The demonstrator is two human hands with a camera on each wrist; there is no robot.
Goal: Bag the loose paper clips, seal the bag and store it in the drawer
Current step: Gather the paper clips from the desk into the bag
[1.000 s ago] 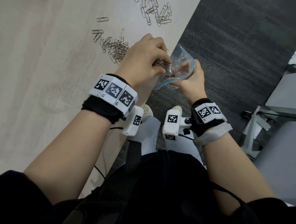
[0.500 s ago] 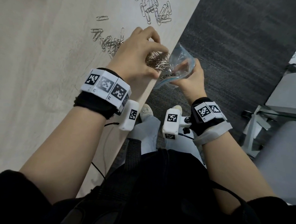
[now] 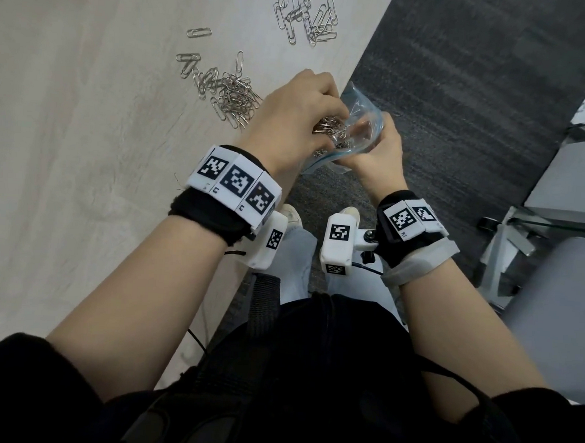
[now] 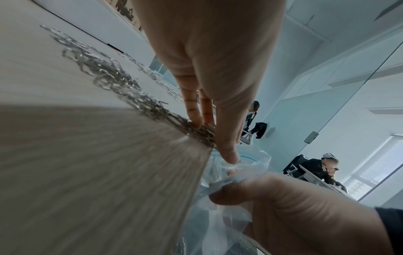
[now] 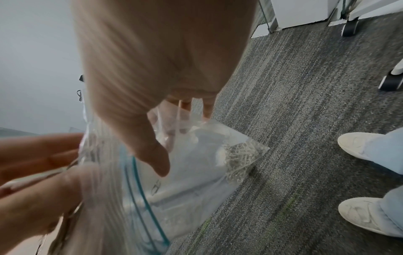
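Observation:
My left hand (image 3: 300, 120) holds a bunch of silver paper clips (image 3: 333, 130) at the table's edge, right at the mouth of a clear zip bag (image 3: 360, 123). My right hand (image 3: 377, 158) grips that bag just off the table edge, thumb over its blue-lined rim, holding it open. In the right wrist view the bag (image 5: 196, 172) hangs over the carpet with a heap of clips (image 5: 242, 157) in its lower corner. In the left wrist view my left fingertips (image 4: 201, 120) press on clips (image 4: 196, 131) at the edge beside the bag (image 4: 240, 163). More loose clips (image 3: 228, 92) lie beside my left hand.
A second scatter of paper clips (image 3: 305, 15) lies farther back on the pale wooden table (image 3: 85, 142). Dark carpet (image 3: 476, 112) lies to the right, with a chair base (image 3: 506, 246) and grey furniture (image 3: 575, 168) beyond. My shoes (image 5: 359, 146) stand below the bag.
My left hand reached back to the pile on the table, gathered a fresh bunch of clips and drew it to the bag's mouth. The right hand kept the bag almost still.

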